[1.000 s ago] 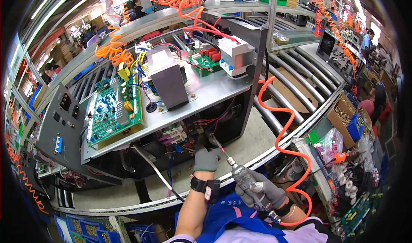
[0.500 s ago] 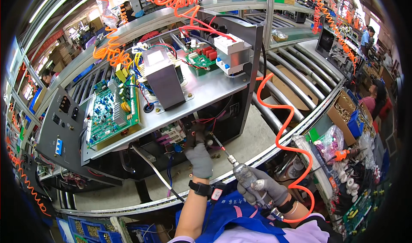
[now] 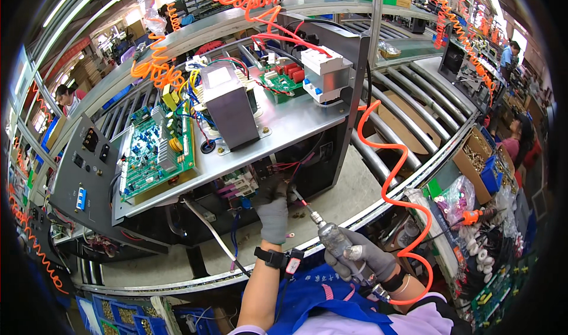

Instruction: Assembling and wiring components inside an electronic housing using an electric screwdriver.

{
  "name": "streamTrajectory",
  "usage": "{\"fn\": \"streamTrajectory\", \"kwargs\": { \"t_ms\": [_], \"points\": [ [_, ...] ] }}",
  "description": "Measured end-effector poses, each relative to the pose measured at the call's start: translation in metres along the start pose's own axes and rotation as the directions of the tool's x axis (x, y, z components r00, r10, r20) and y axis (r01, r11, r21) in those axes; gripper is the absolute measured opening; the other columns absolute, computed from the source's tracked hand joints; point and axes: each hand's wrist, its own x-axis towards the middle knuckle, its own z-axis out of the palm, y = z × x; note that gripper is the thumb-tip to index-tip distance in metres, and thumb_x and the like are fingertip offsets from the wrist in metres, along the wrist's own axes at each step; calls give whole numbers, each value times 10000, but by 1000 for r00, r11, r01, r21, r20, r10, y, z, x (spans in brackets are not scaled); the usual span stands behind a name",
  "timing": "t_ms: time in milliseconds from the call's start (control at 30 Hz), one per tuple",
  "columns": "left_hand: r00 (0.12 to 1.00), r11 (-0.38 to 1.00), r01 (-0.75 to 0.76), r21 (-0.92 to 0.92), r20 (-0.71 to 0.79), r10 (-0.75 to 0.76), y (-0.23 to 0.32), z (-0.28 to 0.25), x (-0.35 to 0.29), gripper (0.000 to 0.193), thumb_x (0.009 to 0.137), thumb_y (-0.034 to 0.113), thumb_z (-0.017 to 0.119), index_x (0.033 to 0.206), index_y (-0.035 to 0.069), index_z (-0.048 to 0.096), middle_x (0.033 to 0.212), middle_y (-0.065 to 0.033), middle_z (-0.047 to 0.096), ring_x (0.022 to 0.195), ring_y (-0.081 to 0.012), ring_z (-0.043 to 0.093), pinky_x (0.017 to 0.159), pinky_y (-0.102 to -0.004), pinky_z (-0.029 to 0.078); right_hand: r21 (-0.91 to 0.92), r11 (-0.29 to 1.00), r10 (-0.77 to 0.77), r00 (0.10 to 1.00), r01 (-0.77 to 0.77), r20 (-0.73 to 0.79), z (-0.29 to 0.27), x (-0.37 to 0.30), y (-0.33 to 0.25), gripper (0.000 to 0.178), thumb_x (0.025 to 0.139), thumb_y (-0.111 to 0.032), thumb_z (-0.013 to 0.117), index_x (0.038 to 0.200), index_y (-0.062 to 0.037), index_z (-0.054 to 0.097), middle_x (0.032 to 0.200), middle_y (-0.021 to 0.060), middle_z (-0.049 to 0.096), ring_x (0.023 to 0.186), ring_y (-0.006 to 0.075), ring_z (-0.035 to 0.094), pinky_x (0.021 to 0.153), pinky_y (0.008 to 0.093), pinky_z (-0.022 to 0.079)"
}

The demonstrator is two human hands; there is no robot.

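Observation:
My right hand (image 3: 370, 258), in a grey glove, is wrapped round an air screwdriver (image 3: 336, 240). The screwdriver's bit points up and left, ending close to the fingertips of my left hand (image 3: 272, 211). Also gloved, the left hand reaches under the metal shelf (image 3: 260, 157) of an open equipment chassis, with its fingers bent together in the shade. What they hold is hidden. Beside that hand lie a terminal block (image 3: 238, 184) and purple-sleeved wires. On top of the shelf sit a green circuit board (image 3: 157, 157), a boxy transformer (image 3: 229, 107) and a white-and-grey breaker (image 3: 325, 74).
An orange air hose (image 3: 390, 187) loops from the screwdriver up past the chassis. Rollers (image 3: 414, 107) run behind and to the right. Boxes of fasteners (image 3: 476, 154) and loose parts crowd the right side; blue bins (image 3: 127, 314) stand at lower left. A white cable (image 3: 216, 234) hangs out in front.
The view has shifted slightly. My left hand is a little lower, its fingers still by the bit. The right hand keeps its grip on the screwdriver, nearly in the same place.

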Motion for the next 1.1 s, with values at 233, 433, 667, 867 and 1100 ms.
{"fn": "streamTrajectory", "kwargs": {
  "t_ms": [233, 433, 667, 867, 1100],
  "points": [
    [994, 980, -107, 169, 47, 101, -33, -14, 7, 194, 925, 74, 562, 1100, 10, 617, 869, -104, 665, 723, -158, 654, 665, -291, 561, 46, 998, 38, 999, -38, 1, 3, 2, -2, 677, 757, -292, 700, 1304, -54, 380, 892, 99, 562, 577, 145, 563, 494, 260, 478],
    [995, 996, -87, 33, 46, 86, -21, -5, 1, 170, 908, 52, 579, 1068, 14, 621, 865, -84, 655, 730, -154, 651, 651, -281, 551, 137, 989, 49, 999, -48, 2, 3, 0, 3, 655, 756, -302, 698, 1287, -60, 401, 909, 117, 575, 571, 161, 551, 489, 280, 465],
    [991, 990, -81, -119, -114, 67, -21, 17, -5, 130, 850, 26, 630, 978, 15, 649, 838, -39, 645, 718, -121, 618, 655, -259, 524, 129, 991, 36, 999, -35, -8, 22, 6, 8, 519, 832, -250, 609, 1267, -48, 409, 903, 94, 581, 586, 148, 578, 507, 278, 491],
    [984, 930, -51, -365, -177, -16, -46, 26, -1, 88, 891, 22, 603, 969, 31, 643, 860, -41, 644, 711, -140, 625, 650, -286, 548, 9, 999, -31, 998, 31, -52, 27, 23, 11, 371, 891, -270, 532, 1166, -37, 444, 869, 110, 616, 562, 123, 576, 503, 248, 502],
    [991, 864, -87, -496, -132, 24, -66, 13, 10, 175, 883, -33, 569, 1049, 5, 608, 974, -123, 650, 800, -231, 671, 661, -380, 620, -116, 993, 19, 999, -24, -48, 31, 36, 5, 355, 884, -272, 510, 1149, -39, 468, 898, 89, 599, 639, 152, 578, 541, 254, 462]
  ]
}}
